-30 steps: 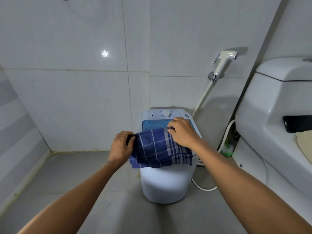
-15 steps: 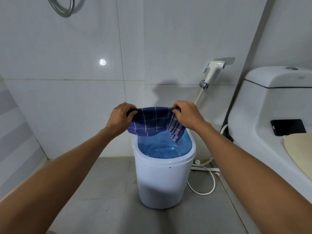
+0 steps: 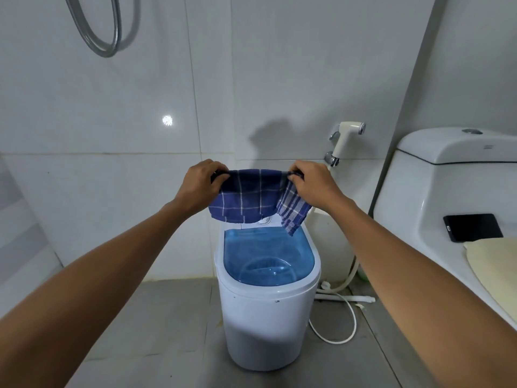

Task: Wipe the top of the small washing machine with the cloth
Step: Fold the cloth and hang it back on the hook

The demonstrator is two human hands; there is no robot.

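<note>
A white toilet (image 3: pixel 436 191) fills the right edge of the frame, its tank at upper right carrying a small mark too faint to read. A black phone (image 3: pixel 472 227) lies flat on its lid, just above a cream mat (image 3: pixel 495 264) at the right edge.

The small washing machine (image 3: pixel 265 312) stands on the grey floor (image 3: pixel 156 317) at lower centre: a white rounded tub with a clear blue lid (image 3: pixel 265 256) on top and a white control strip behind it, mostly hidden by the cloth. No writing on it can be read.

The cloth (image 3: pixel 251 196), dark blue with thin white checks, hangs in the middle of the frame above the back of the washer, stretched between both hands; its right corner is folded, showing a paler striped side that droops toward the lid.

The left hand (image 3: pixel 201 183) grips the cloth's upper left corner with curled fingers. The right hand (image 3: pixel 313 183) pinches the upper right corner, fingers curled round it.

A cream spray nozzle (image 3: pixel 348 135) hangs on the wall right of centre, and a metal shower hose (image 3: pixel 98 37) loops at upper left.
</note>
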